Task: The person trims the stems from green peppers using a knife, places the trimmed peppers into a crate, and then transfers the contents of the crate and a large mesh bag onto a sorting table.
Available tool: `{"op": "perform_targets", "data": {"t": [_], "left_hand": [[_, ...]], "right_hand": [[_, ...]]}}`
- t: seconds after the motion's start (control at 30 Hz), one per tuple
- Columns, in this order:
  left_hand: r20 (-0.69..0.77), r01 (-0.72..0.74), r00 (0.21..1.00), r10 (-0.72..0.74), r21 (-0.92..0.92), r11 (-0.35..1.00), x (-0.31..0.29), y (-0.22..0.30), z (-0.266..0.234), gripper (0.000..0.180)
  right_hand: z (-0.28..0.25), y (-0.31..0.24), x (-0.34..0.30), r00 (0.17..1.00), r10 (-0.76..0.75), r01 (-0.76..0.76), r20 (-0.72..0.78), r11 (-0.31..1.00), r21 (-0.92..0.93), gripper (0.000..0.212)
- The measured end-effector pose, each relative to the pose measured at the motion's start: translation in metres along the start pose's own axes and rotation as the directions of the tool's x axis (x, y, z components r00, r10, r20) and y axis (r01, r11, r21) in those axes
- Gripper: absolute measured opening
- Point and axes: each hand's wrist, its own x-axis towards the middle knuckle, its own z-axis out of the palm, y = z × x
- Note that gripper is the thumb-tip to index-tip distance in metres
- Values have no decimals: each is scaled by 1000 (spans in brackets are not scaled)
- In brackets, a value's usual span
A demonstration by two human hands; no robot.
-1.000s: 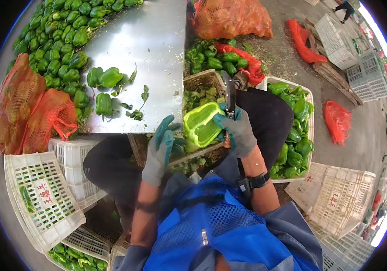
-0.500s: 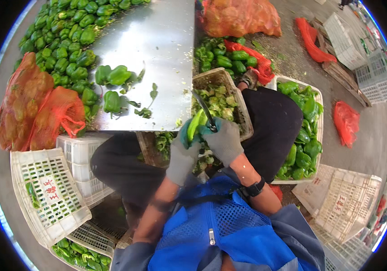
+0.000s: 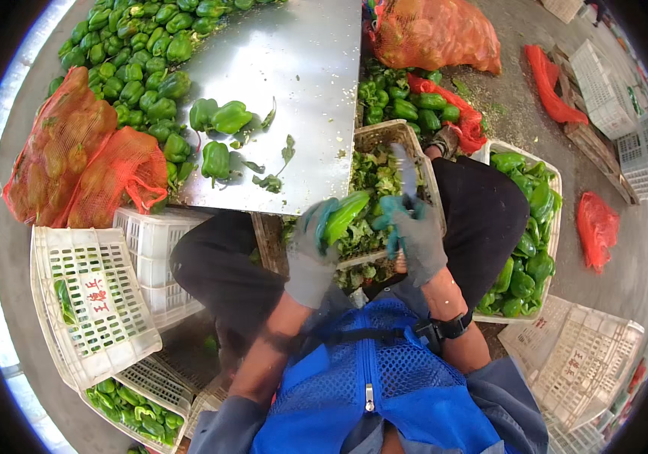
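Observation:
In my gloved left hand [image 3: 314, 246], closed around it, is a light green pepper [image 3: 348, 215], tilted with one end pointing up and right. My right hand [image 3: 415, 236], in the same grey and teal kind of glove, grips a knife [image 3: 406, 172]. Its blade points up and away, somewhat blurred, and stands apart from the pepper. Beneath both hands is a worn crate [image 3: 435, 181] between my legs, holding leafy green trimmings [image 3: 373, 174]. On the metal table [image 3: 309, 98] just beyond lie a few loose peppers [image 3: 231, 118] and scraps of stem and leaf.
Green peppers [image 3: 142, 68] are heaped at the table's far left beside red mesh sacks [image 3: 63, 155]. White crates [image 3: 97, 303] stack at my left. By my right leg sits a crate of peppers [image 3: 524, 250]. An orange sack [image 3: 437, 34] and red netting [image 3: 596, 227] lie on the floor.
My right hand has drawn away to the right with the knife, which was against the pepper. The left hand still keeps the pepper. The whole view has shifted slightly.

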Motion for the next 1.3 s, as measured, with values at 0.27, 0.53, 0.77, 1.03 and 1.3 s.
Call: {"op": "perform_targets", "data": {"t": [0.27,0.53,0.77,1.03,1.3], "left_hand": [[67,-462,835,546,626,629,30,-16,-34,44],[54,-354,847,529,799,486,96,-62,-95,65],[22,-189,968,250,716,672,156,-211,-224,70],[38,47,998,-51,113,993,218,-300,-184,72],[31,117,992,-120,81,990,173,-232,-116,75]], "right_hand": [[57,-15,22,975,131,-157,178,977,146,34],[50,37,93,961,-208,159,-183,954,-253,44],[-51,-84,-1,876,-401,360,-267,914,-188,41],[-308,-100,-109,543,-517,493,-662,834,-247,31],[-390,38,-56,638,-322,29,-700,918,-396,47]]}}
